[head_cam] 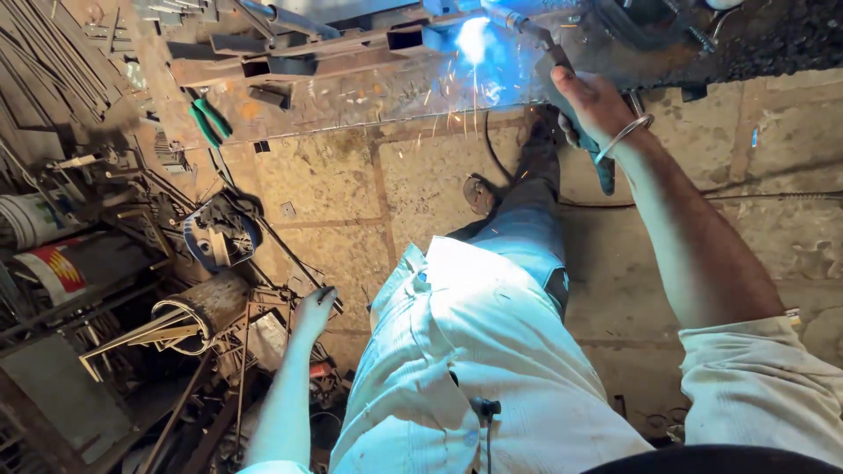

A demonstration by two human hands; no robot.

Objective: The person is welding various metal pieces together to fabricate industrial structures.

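- Steel workbench (351, 96): the landmark, at top of view; rusty surface carries the work at standing height.
- Square steel tubes (290, 54): lying on the bench, left of the arc, laid close together, prob. to be joined.
- Electrode holder (575, 123): over bench's right part, tip reaching to the blue-white arc (474, 39); sparks fall off the bench edge.
- Right hand (597, 105): fist closed round the holder, arm stretched, so body is away from sparks.
- Left hand (314, 309): well below the bench, hanging loose, fingers half-open, holding nothing.
- Green pliers (209, 121): on bench's left end, apart from the arc.
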